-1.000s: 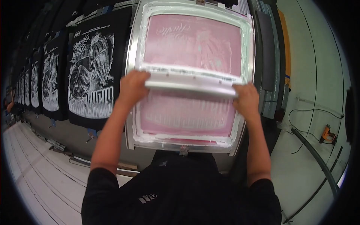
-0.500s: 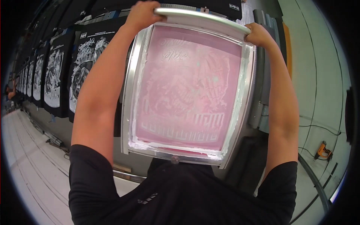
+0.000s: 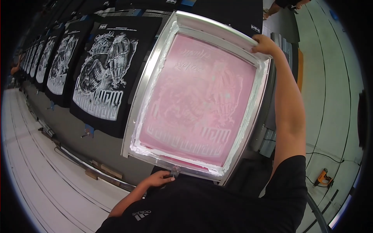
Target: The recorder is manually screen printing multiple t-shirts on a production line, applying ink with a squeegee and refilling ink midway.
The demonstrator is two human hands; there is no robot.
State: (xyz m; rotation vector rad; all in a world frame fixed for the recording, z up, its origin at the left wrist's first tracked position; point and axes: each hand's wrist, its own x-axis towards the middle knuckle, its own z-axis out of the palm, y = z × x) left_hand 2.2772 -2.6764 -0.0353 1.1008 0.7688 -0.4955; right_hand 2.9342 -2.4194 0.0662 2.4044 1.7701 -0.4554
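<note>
A silk-screen frame point(image 3: 149, 73) with pink mesh point(image 3: 186, 105) lies before me, tilted a little clockwise. White ink smears line its inner edges, and a faint figure with lettering shows in the mesh. My right hand point(image 3: 267, 45) is closed round the frame's far right corner. Down at the near rail, my left hand point(image 3: 159, 179) pinches a small metal bracket point(image 3: 176, 171) at its middle, close to my body. Left of the frame is a black T-shirt point(image 3: 136, 42) printed with a white figure and lettering.
A row of black printed shirts point(image 3: 62, 66) on boards recedes to the left. At the upper right another person's arm point(image 3: 274, 10) shows. Grey rolls point(image 3: 268, 138) lie right of the frame. An orange corded tool point(image 3: 323, 178) sits on the floor. A metal rail point(image 3: 89, 167) runs at lower left.
My left hand has let go of the far edge and come down to the near bracket. My right hand keeps its corner. The frame has turned slightly clockwise, and more of the neighbouring shirt shows.
</note>
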